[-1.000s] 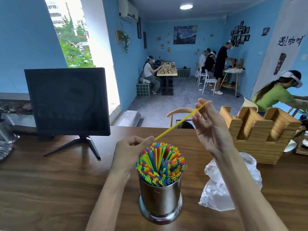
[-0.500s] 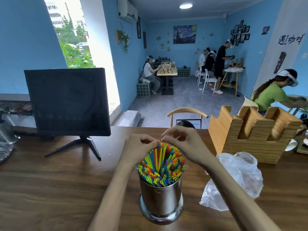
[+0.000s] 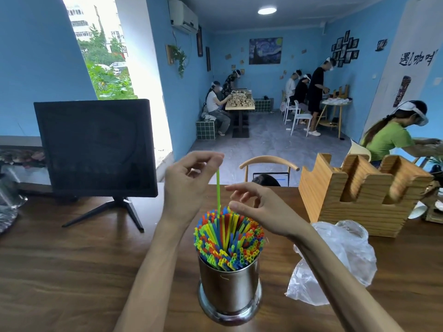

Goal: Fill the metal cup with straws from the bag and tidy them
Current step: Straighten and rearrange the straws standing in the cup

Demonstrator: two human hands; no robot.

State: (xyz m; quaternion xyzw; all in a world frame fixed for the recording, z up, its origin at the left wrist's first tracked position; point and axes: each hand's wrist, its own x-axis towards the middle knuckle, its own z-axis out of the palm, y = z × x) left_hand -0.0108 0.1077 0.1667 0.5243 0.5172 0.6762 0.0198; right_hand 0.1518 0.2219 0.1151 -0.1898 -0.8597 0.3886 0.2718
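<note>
A metal cup (image 3: 229, 291) stands on the wooden table near its front edge, packed with coloured straws (image 3: 230, 238) that fan out at the top. My left hand (image 3: 189, 185) is raised behind the cup and pinches the top of a green straw (image 3: 218, 190) that stands upright, its lower end among the others. My right hand (image 3: 259, 209) hovers over the far side of the bundle with loosely curled fingers and holds nothing. A crumpled clear plastic bag (image 3: 340, 257) lies right of the cup.
A black monitor (image 3: 96, 147) on a tripod stand sits at the back left. A wooden holder (image 3: 359, 195) stands at the back right, behind the bag. Foil-like items (image 3: 9, 202) lie at the left edge. A chair back (image 3: 268, 161) rises beyond the table.
A second ago my right hand held a yellow straw slanted into the cup; then both hands pressed on the bundle. Now my left hand has lifted, pulling a green straw upward.
</note>
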